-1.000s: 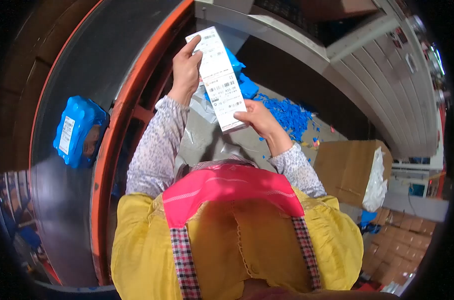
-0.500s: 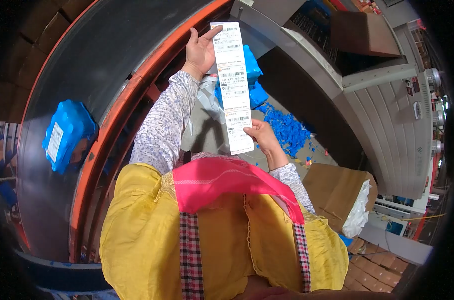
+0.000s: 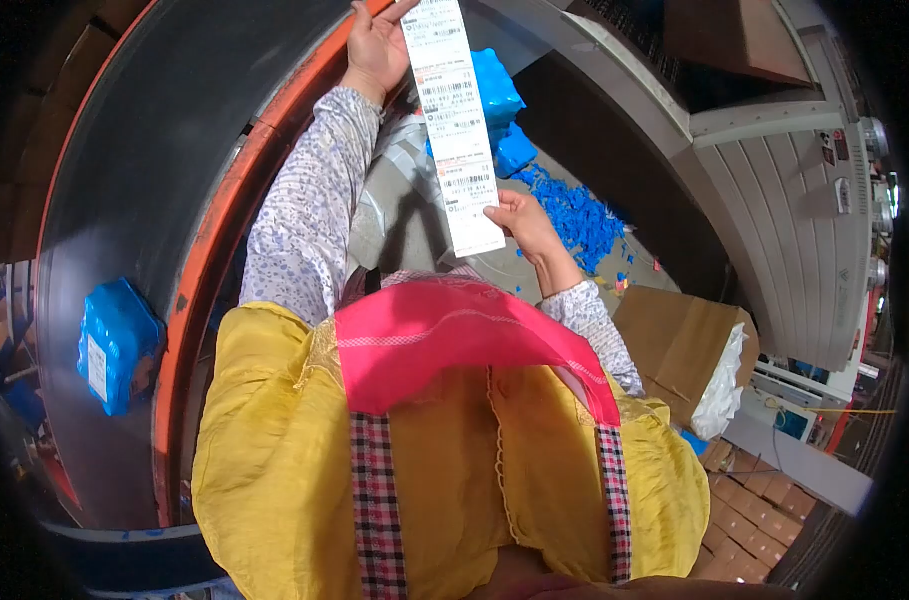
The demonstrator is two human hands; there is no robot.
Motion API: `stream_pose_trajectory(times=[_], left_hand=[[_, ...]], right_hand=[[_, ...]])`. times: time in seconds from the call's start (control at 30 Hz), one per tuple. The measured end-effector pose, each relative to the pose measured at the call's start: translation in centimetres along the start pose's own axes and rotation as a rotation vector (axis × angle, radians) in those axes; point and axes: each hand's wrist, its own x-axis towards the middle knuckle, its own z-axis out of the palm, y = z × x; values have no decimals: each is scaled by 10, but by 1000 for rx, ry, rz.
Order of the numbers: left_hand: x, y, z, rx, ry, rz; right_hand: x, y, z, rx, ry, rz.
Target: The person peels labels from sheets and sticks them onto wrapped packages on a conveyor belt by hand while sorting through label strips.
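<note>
A long white strip of printed labels (image 3: 454, 125) hangs stretched out in front of me, with barcodes and small print facing up. Near its top, my left hand (image 3: 379, 48) holds the left edge, and its upper fingers reach the frame's top border. My right hand (image 3: 524, 222) pinches the strip's right edge near the lower end between thumb and fingers. Beyond the strip, blue wrapped packages (image 3: 496, 85) are partly hidden by it.
On the black conveyor belt (image 3: 124, 180) at the left lies a blue wrapped package (image 3: 117, 340) with a white label. Blue scraps (image 3: 574, 215) cover part of the floor. A cardboard box (image 3: 674, 345) with white plastic stands at the right, below a grey machine (image 3: 774, 220).
The label strip has been unfolded to a longer length between my hands and now sits higher in view. The blue package on the belt appears lower in the frame.
</note>
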Motion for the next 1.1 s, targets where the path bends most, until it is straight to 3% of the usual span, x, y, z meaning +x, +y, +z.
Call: stream_pose_trajectory(times=[0.53,0.8,0.83,0.93,1.03,1.1], left_hand=[[21,14,-2,91,98,-54],[28,13,3,62,11,-53],[-8,24,8,297,116,55],[-6,22,11,186,187,-15],[-21,20,-7,113,80,-122],[-40,11,-1,158,172,-159]], right_hand=[[17,-12,14,-11,-2,-72],[10,-12,10,-32,-17,-103],[-8,3,24,-55,-10,-136],[-1,-2,18,-50,-15,-150],[-4,-5,23,-29,-49,-167],[-18,-26,31,59,-71,-191]])
